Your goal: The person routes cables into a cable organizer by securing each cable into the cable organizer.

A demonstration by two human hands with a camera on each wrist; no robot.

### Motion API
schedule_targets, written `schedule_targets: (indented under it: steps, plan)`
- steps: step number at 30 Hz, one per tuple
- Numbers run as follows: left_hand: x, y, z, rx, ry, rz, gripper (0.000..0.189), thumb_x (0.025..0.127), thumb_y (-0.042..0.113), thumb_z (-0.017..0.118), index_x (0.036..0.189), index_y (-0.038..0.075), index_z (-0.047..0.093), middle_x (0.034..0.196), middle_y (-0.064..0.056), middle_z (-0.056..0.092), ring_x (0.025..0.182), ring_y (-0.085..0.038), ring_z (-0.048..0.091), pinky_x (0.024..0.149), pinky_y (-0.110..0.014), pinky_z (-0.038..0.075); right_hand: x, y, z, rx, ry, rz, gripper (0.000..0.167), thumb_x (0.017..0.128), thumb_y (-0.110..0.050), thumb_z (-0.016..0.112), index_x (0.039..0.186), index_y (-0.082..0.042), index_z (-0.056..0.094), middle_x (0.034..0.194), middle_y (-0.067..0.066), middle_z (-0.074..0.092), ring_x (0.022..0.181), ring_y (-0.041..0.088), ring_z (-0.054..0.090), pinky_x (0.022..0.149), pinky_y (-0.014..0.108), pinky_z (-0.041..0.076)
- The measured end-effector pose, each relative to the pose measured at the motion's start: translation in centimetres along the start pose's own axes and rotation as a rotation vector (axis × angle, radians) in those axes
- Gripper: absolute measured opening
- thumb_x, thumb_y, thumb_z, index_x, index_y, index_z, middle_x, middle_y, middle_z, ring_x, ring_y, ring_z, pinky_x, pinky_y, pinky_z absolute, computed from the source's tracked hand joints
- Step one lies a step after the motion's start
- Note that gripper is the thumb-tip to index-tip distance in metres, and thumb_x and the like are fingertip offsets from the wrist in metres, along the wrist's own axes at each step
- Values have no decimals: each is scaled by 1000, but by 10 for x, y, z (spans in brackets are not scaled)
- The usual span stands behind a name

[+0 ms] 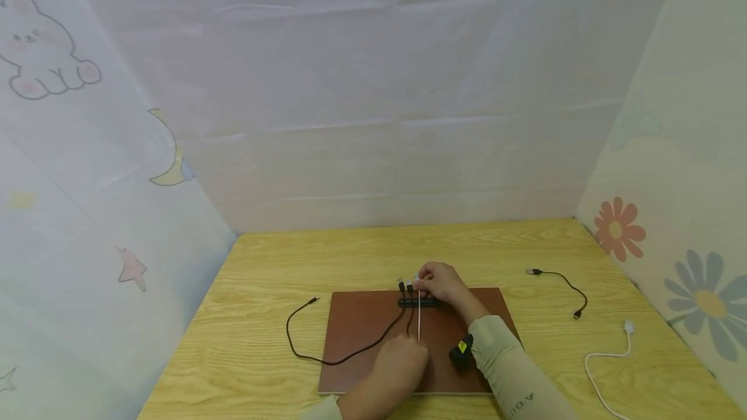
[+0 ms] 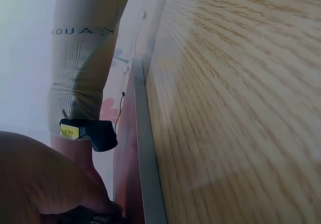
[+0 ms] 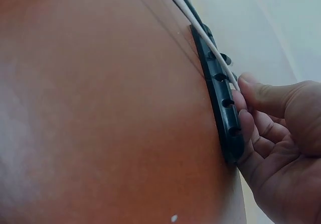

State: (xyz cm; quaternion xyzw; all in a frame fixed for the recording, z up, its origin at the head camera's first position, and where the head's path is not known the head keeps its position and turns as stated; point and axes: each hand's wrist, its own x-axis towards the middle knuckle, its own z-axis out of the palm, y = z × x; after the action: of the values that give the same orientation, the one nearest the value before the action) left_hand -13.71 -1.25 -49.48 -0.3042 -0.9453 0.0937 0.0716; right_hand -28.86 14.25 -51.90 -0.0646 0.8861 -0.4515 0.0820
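I see the right hand (image 1: 440,282) with thumb and forefinger pinching the white cable (image 1: 419,319) just short of its plug; plug points away from the person, cable's long axis running straight back to the left hand (image 1: 403,365). Left's fingers are hidden, so I can't tell whether it pinches the cable or just covers it. The black strip (image 1: 428,303) sits just under the right hand on the brown board (image 1: 358,319), its long axis crosswise to the cable. Right wrist view gives me what head can't: white cable crossing over the strip, at least three slots visible; can't confirm it's seated in one. Left wrist view adds the board's pale edge, side-on. Just left of the right hand, I count two black-cable plugs, both pointing away: the longer black cable (image 1: 364,349) curves off left of the left hand, the other black cable (image 1: 411,319) runs back toward it. Well right of the right hand, two loose: a short black cable (image 1: 569,282), a second white cable (image 1: 609,355). Total in head view: five cables, three black, two white; one strip, one board.
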Motion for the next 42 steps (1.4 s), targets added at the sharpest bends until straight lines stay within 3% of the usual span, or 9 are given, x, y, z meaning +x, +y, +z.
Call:
schedule_targets:
  steps: [6,9,17,24,29,38,42]
  plan:
    - [0,5,3,34,-7,-15,9,89,19,75,81,16,73,77,2,65,70,-9,59,55,-22,50,-1,0,2,-98,3,-20,12,94,-18,73,92,-9,65,75,0,65,65,14,63,61,30,49]
    - [0,7,3,53,10,-2,9,89,20,75,81,17,74,77,2,66,66,-7,57,51,-21,49,-3,-2,2,-122,8,-45,12,94,-16,73,90,-10,64,74,0,64,65,15,61,60,31,48]
    - [1,10,0,104,-24,43,8,90,25,75,82,23,76,74,5,64,66,-7,54,48,-21,48,-5,-6,2,-178,12,-84,14,94,-16,73,88,-11,61,74,0,60,64,15,55,59,31,43]
    - [0,9,1,148,3,63,7,89,26,75,83,23,77,79,5,68,73,-9,62,48,-23,51,-3,-3,3,-203,11,-78,15,94,-18,73,87,-13,60,77,0,57,66,17,49,62,32,41]
    - [-2,10,2,214,28,67,13,88,29,74,76,24,73,71,7,62,64,-8,56,48,-21,47,-1,-1,4,-207,12,-72,16,94,-19,73,88,-13,61,77,1,56,65,17,48,62,32,40]
    - [-2,8,1,199,-24,93,11,90,27,74,79,22,74,72,7,62,63,-6,57,52,-21,49,-1,0,3,-213,-4,-64,16,94,-20,73,88,-13,60,78,1,57,67,17,49,63,33,40]
    - [-3,9,1,203,-16,96,12,90,27,74,79,23,73,72,7,62,63,-6,57,51,-22,49,-2,0,3,-207,-4,-61,15,94,-20,73,89,-13,61,80,0,57,70,17,50,65,34,41]
